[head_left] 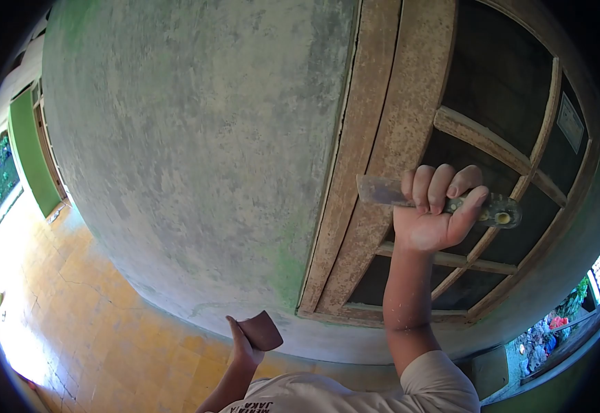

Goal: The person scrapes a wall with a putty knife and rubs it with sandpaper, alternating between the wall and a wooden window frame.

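My right hand (441,203) is raised in front of the wooden window frame (375,144), its fingers wrapped round the handle of a putty knife (382,191). The flat blade points left and lies over the frame's wood; whether it touches cannot be made out. Low in the view, my left hand (243,346) holds a brown block or folded sheet (261,331), thumb on one side, near the foot of the wall. The grey wall (196,138) is patchy, with green traces beside the frame.
Yellow-orange floor tiles (107,330) spread at the lower left. A green post (31,151) stands at the far left. Dark window panes (499,62) with wooden bars fill the right side. Plants and a bright opening show at the lower right.
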The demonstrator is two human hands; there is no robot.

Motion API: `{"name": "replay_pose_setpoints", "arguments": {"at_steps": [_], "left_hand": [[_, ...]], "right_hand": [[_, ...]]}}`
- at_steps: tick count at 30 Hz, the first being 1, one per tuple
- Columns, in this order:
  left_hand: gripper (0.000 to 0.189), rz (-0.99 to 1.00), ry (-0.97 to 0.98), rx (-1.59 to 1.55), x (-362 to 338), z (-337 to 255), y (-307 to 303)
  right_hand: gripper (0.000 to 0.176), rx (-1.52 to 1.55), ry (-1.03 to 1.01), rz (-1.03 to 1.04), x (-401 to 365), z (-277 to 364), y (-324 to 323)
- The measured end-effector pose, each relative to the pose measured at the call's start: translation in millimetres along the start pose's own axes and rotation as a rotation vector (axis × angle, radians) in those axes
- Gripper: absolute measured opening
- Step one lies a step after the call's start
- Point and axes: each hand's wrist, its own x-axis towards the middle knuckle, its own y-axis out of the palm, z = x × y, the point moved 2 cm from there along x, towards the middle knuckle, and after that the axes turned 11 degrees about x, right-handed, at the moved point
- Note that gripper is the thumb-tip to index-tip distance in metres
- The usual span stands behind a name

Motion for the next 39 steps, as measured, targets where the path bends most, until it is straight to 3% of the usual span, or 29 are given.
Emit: {"name": "replay_pose_setpoints", "arguments": {"at_steps": [3, 9, 14, 22, 39], "left_hand": [[0.071, 0.056, 0.051, -0.007, 15.6, -13.8, -18.5], [0.049, 0.046, 0.114, 0.144, 50.9, -32.3, -42.1], [0.036, 0.108, 0.027, 0.112, 39.6, -47.9, -19.7], [0.039, 0.135, 0.092, 0.075, 54.7, -41.1, -19.5], [0.036, 0.127, 0.121, 0.074, 50.2, -44.0, -21.9]], "right_hand": [[0.038, 0.036, -0.065, 0.009, 13.9, -16.6, -2.3], [0.040, 0.089, -0.206, -0.042, 25.6, -43.7, -17.7], [0.041, 0.153, -0.287, 0.018, 40.3, -45.0, -20.9], [0.039, 0.093, -0.283, -0.079, 45.0, -74.7, -27.3], [0.035, 0.006, -0.383, 0.020, 29.9, -61.5, -10.8]]}}
